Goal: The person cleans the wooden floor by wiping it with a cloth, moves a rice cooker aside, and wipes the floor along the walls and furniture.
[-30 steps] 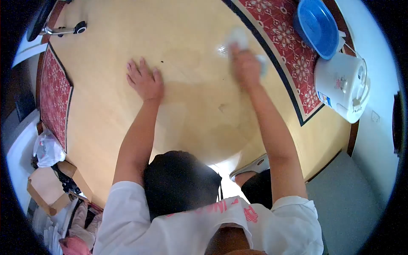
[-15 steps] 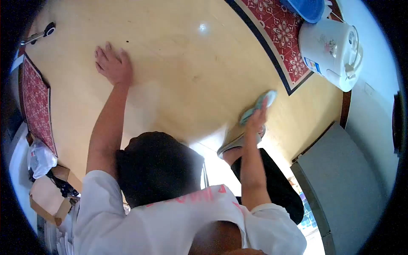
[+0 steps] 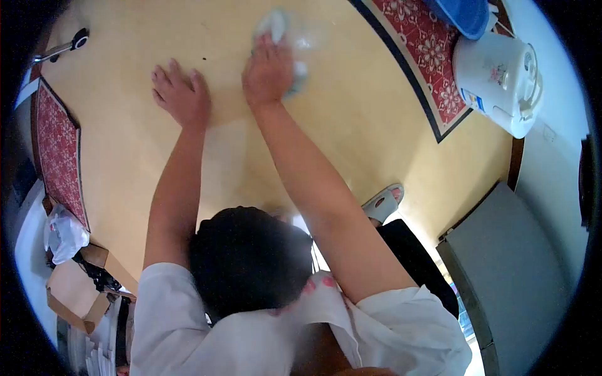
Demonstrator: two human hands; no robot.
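Observation:
My left hand (image 3: 184,95) lies flat on the light tan floor (image 3: 138,169), fingers spread and nothing in them. A small dark speck (image 3: 204,59) is just beyond its fingertips. To the right, my right hand (image 3: 269,74) presses down on a pale green and white cloth (image 3: 297,81), which shows past the fingers and beside the palm. The cloth is somewhat blurred, and the hand hides its middle. My right arm stretches forward across the floor.
A red patterned mat (image 3: 433,59) with a dark border lies at the upper right, with a white lidded pot (image 3: 492,81) and a blue basin (image 3: 461,15). Another red mat (image 3: 59,150), a plastic bag (image 3: 66,235) and a cardboard box (image 3: 75,291) are left. A grey slipper (image 3: 384,203) is on my foot.
My right hand has swept the cloth forward and left, from beside my foot to near my left hand. My left hand stays planted; the view has shifted slightly.

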